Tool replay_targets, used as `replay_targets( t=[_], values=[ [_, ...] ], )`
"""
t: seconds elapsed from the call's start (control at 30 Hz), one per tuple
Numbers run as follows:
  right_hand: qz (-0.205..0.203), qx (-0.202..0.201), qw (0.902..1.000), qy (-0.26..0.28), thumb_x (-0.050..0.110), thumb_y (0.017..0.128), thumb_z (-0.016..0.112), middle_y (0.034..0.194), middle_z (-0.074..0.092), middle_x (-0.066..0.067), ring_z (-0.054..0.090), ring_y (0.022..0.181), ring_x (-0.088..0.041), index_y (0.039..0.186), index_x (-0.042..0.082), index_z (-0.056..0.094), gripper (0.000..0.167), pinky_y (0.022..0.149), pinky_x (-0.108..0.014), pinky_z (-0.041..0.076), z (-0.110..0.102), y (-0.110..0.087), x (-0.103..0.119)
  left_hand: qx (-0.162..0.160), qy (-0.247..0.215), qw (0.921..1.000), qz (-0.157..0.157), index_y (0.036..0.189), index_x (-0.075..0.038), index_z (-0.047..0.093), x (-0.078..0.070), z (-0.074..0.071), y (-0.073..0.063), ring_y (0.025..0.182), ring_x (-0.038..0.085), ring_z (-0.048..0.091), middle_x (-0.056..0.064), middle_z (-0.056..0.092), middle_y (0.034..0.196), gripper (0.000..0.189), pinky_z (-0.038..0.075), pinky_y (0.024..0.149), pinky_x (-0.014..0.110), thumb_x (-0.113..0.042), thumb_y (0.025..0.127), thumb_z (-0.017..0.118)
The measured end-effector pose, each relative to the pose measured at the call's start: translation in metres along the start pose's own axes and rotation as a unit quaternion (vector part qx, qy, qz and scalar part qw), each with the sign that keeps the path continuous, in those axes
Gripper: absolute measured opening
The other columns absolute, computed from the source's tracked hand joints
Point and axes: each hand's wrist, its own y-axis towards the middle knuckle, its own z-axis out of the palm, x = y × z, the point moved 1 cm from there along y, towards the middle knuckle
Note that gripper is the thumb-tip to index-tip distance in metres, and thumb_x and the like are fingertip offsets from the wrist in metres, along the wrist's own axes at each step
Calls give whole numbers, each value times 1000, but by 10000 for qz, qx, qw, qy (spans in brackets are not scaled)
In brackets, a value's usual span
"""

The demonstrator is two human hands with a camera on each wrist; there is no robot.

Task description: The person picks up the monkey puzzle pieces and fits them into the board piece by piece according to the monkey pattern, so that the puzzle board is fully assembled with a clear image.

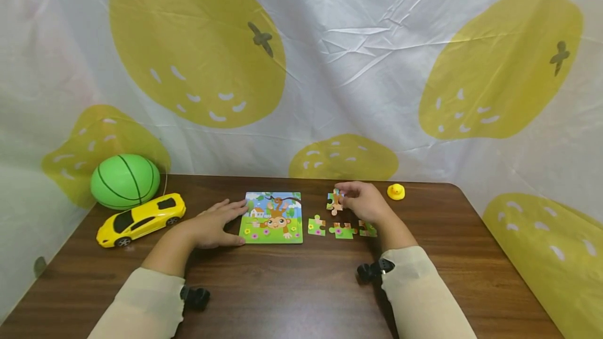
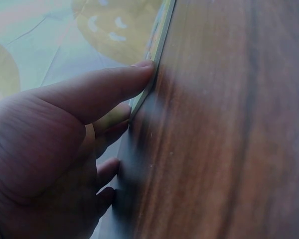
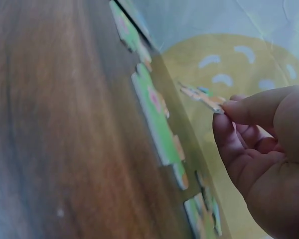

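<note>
My right hand (image 1: 369,204) pinches a brown and green jigsaw piece (image 1: 333,202) between thumb and fingertips, raised above the table in the right wrist view. Below it lie more loose pieces: a green one with a yellow flower (image 1: 315,227), one with a pink flower (image 1: 346,232), and one (image 1: 366,230) partly behind my right wrist. My left hand (image 1: 214,225) rests at the left side of a square monkey puzzle board (image 1: 294,224). Its fingers are extended and spread, with the thumb (image 2: 124,82) touching the board's edge in the left wrist view.
A yellow toy car (image 1: 143,218) stands left of my left hand, before a green ball (image 1: 124,181). Beyond my right hand sits a small yellow rubber duck (image 1: 396,191). A fruit-print curtain (image 1: 358,88) hangs behind the brown wooden table (image 1: 282,286).
</note>
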Motion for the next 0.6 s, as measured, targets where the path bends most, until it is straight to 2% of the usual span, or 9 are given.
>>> replay_targets(
  t=[0.17,0.3,0.43,0.53,0.6],
  values=[
    [-226,61,9987,446,12,102,71,130,73,-16,69,115,-30,142,13,71,39,90,-36,60,5,-3,16,9,3,10000,-14,169,-19,36,1,1,0,168,46,11,3,24,181,93,14,128,77,-58,94,75],
    [-402,231,9968,644,9,101,70,124,74,-15,70,111,-27,141,11,71,39,91,-40,60,18,-2,34,16,25,10000,17,169,-18,36,0,1,0,167,48,12,5,24,180,93,14,127,79,-58,95,75],
    [-484,508,9949,727,8,101,70,116,73,-11,70,98,-18,140,11,71,40,81,-35,58,37,2,51,21,32,10000,-10,169,-19,35,1,1,0,167,47,11,4,23,181,92,14,128,78,-58,95,75],
    [-469,704,9931,812,8,100,70,111,72,-9,66,81,-14,140,11,72,40,65,-30,51,52,7,59,27,17,10000,-45,169,-20,35,2,0,0,168,45,10,3,22,181,93,13,128,78,-58,95,75],
    [-449,813,9919,870,8,101,69,111,72,-9,65,78,-12,140,12,72,40,64,-28,50,61,10,64,30,14,10000,-33,169,-19,35,2,0,1,168,46,10,3,22,181,93,13,128,79,-58,95,75]
  ],
)
